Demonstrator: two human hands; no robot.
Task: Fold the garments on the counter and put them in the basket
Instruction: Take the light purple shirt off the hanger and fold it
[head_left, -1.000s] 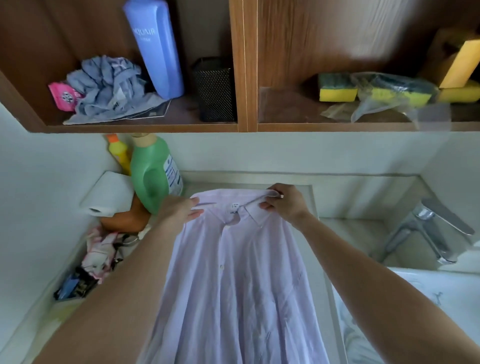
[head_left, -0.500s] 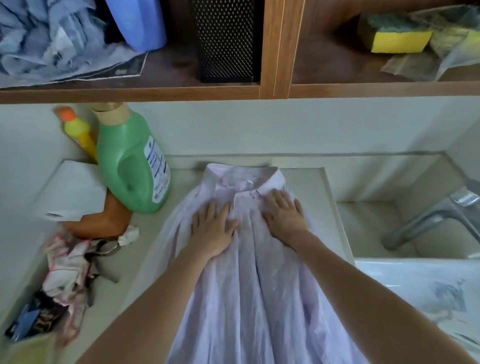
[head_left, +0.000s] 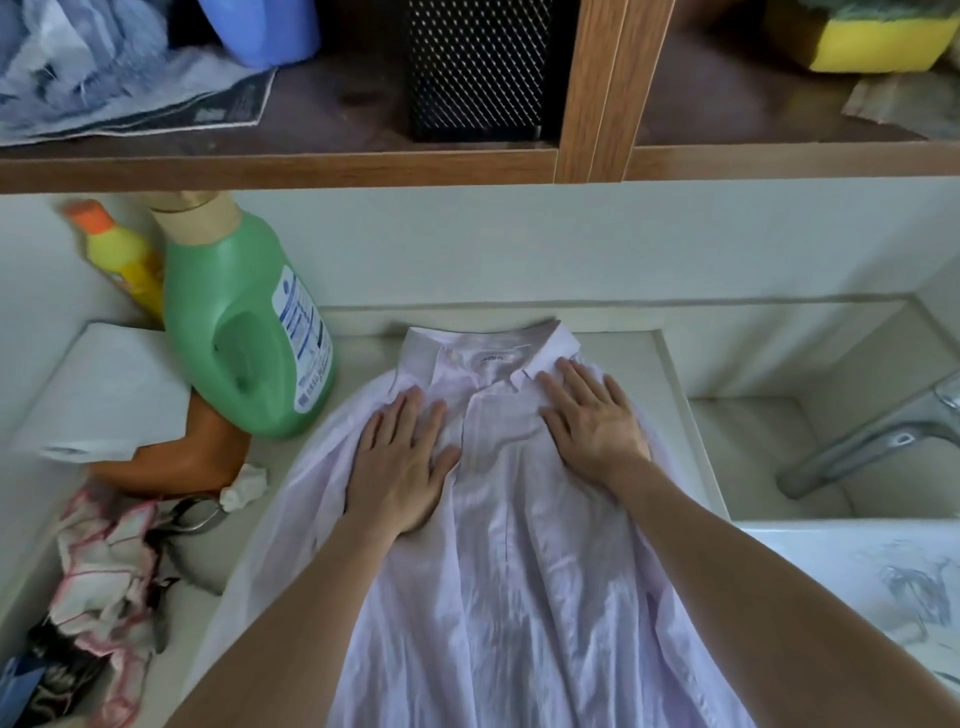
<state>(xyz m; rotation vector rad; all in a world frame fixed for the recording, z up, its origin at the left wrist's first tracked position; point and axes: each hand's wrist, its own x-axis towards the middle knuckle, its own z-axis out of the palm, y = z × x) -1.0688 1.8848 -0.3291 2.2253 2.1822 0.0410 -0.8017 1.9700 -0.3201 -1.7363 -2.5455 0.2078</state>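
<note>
A pale lilac button-up shirt (head_left: 519, 597) lies front up on the counter (head_left: 363, 358), collar toward the back wall, its lower part running off the bottom of the view. My left hand (head_left: 402, 467) lies flat on the shirt's chest left of the button placket, fingers straight. My right hand (head_left: 592, 426) presses flat on the right chest just below the collar, fingers spread. No basket is in view.
A green detergent jug (head_left: 244, 332), a yellow bottle (head_left: 119, 254), a paper roll (head_left: 104, 395) and an orange object stand at the left. A pink-edged cloth (head_left: 104, 582) lies at lower left. A sink with a faucet (head_left: 872, 441) is at the right. Wooden shelves hang overhead.
A second ago both hands pinched the collar and held the shirt up. They laid it down, flattened on its chest, and since then slid slightly apart; the view moved closer.
</note>
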